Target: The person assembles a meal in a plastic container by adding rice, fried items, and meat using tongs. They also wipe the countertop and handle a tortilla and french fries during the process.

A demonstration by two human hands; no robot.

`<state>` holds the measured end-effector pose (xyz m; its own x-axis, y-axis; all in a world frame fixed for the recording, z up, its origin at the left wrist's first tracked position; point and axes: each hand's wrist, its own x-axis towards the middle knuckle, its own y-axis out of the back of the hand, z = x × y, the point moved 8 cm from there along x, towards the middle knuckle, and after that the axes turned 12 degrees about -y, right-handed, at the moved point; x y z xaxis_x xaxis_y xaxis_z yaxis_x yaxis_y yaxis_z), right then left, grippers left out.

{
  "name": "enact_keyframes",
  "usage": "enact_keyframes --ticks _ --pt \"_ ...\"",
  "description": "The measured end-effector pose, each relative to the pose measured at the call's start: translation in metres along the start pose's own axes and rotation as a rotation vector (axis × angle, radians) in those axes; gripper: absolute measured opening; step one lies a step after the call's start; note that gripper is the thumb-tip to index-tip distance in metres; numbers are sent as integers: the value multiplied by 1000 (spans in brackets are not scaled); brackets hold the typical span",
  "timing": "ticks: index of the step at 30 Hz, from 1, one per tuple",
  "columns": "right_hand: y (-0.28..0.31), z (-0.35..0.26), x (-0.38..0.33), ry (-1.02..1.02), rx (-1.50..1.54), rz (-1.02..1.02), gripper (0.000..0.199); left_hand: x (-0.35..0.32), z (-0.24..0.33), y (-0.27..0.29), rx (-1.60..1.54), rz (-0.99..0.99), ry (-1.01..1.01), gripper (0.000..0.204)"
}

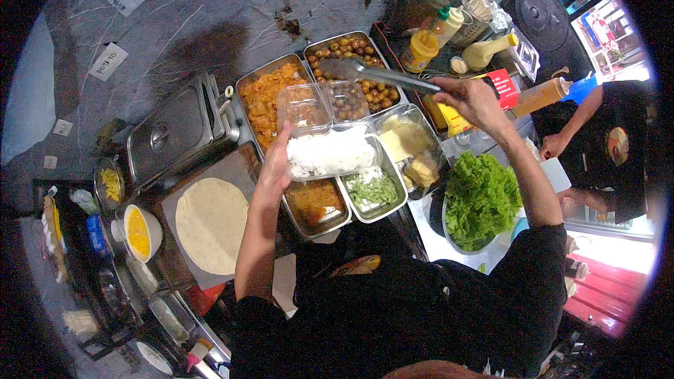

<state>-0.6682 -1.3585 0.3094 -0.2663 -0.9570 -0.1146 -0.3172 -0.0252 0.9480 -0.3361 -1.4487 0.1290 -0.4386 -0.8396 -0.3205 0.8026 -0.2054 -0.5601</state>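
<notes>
- Left hand [276, 168] grips the near-left edge of the clear plastic container [326, 142], rice filling its front section, held above the metal trays [319, 205].
- Right hand [476, 102] is closed round metal tongs [375, 74], tips over the tray of brown balls [354, 70].
- Tortilla [210, 224] lies flat to the left, well apart.

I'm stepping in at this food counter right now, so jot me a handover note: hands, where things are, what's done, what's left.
Left hand holds a clear compartment box above the metal trays; its large section has white rice, and the two small sections look partly filled.
Right hand holds metal tongs, tips over the tray of brown round pieces.
A flat tortilla lies bare on the board at left. The lettuce bowl sits at right.
Done: rice in. Left: probably finishing the small sections; tortilla unfilled.
</notes>
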Motion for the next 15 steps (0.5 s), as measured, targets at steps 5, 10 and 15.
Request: enact_keyframes --ticks 5,10,15 --pt "-16 -49 -15 101 -163 -22 40 0 -2 -22 48 0 56 54" --pt "6 -21 7 26 -173 109 40 6 -5 -14 -12 -28 33 60" --pt "-19 28 61 -82 -414 224 35 3 -4 -13 13 35 30 54"
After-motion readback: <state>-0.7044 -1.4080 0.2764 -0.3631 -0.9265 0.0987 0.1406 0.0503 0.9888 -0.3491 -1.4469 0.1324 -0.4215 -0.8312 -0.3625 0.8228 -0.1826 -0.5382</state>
